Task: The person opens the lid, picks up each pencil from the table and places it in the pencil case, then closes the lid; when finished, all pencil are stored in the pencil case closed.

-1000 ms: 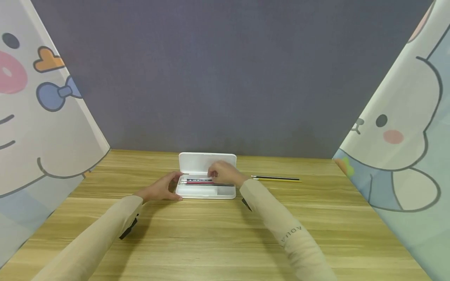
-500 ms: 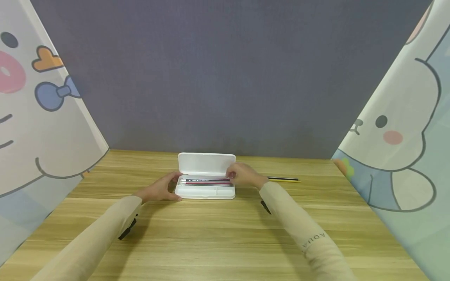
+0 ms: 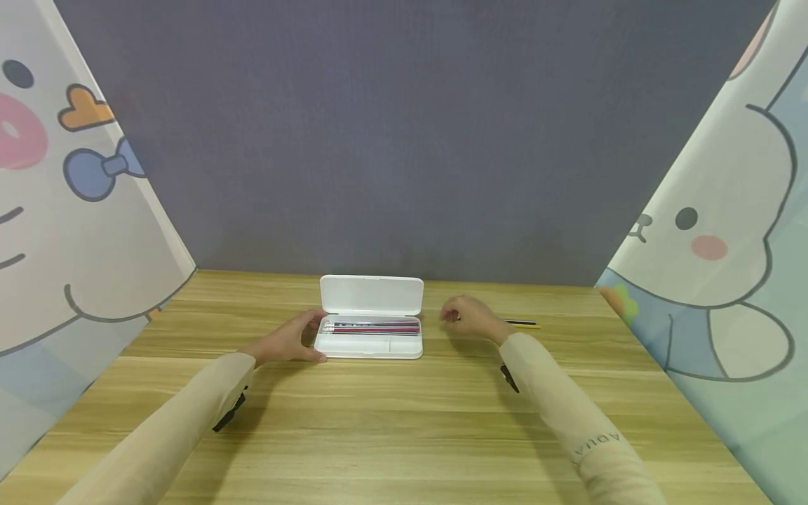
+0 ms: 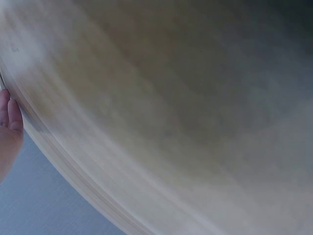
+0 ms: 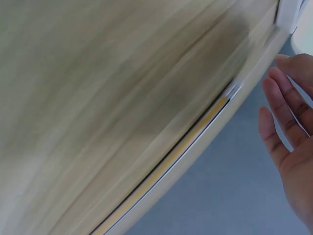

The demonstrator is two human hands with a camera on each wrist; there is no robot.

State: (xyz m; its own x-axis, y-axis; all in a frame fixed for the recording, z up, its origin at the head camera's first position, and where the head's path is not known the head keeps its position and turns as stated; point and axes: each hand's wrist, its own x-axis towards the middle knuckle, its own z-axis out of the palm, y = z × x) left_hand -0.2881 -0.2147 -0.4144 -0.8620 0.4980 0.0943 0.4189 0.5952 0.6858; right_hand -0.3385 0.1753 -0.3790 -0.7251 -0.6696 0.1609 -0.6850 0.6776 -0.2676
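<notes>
A white pencil case (image 3: 353, 346) lies on the table with its lid (image 3: 371, 295) raised at the back. Several pencils (image 3: 374, 327), among them a red one, lie side by side in its long rear compartment. My left hand (image 3: 287, 341) holds the case's left end, thumb at the front corner and fingers toward the back. Right of the case hovers my right hand (image 3: 472, 318), its fingers loosely bent around nothing. Beneath and beyond it lie a yellow pencil (image 3: 529, 326) and a black pencil (image 3: 525, 322), partly hidden by that hand. The right wrist view shows the yellow pencil's eraser end near the fingers (image 5: 281, 98).
The wooden table (image 3: 366, 428) ends at a dark grey panel (image 3: 404, 140) behind the case. Panels with cartoon prints stand on the left (image 3: 82, 231) and right (image 3: 713, 294). A small divider splits the front part of the case.
My right hand has left the inside of the pencil case and moved right, over the two loose pencils. The left hand stays at the case's left end.
</notes>
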